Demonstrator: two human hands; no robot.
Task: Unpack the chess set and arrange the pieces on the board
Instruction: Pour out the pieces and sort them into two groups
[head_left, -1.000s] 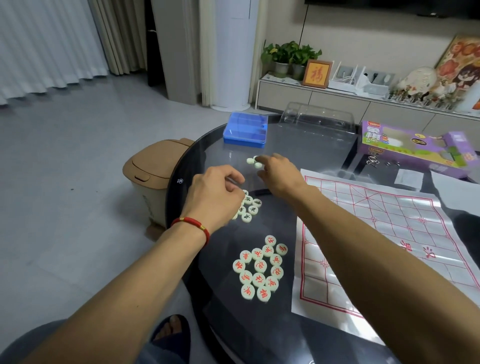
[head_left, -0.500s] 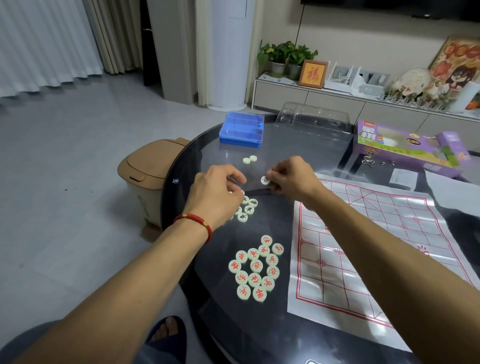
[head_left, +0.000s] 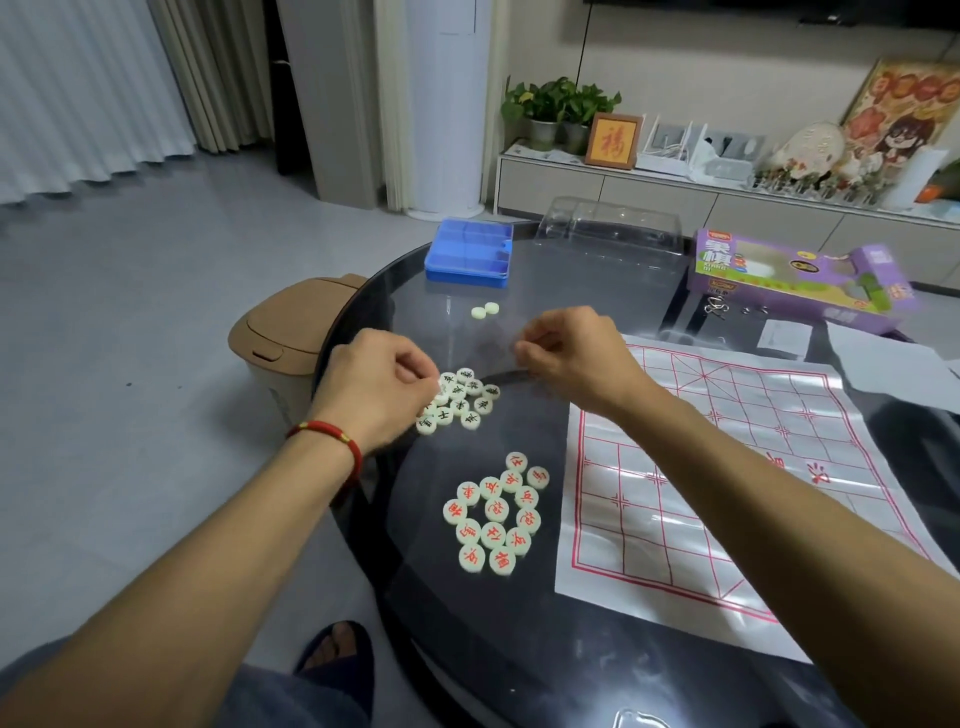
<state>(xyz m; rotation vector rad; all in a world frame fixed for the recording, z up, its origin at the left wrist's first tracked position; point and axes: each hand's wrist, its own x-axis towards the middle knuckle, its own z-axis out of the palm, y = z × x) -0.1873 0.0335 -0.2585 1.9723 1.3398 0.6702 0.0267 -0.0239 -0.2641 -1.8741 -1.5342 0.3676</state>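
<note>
Pieces (head_left: 496, 512) bear red characters; purple box (head_left: 795, 278) reads 象棋.

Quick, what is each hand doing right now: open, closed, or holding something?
Left hand: fingers curled at the black-marked pieces; whether it grips one cannot be told.
Right hand: fingers curled; anything between them is hidden, cannot be told.

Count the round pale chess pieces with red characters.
14 red-character pale round pieces, all face up in one tight cluster on the dark glass table, left of the white red-lined board sheet. Two blank-faced pale discs near the blue plastic box may hide more.
</note>
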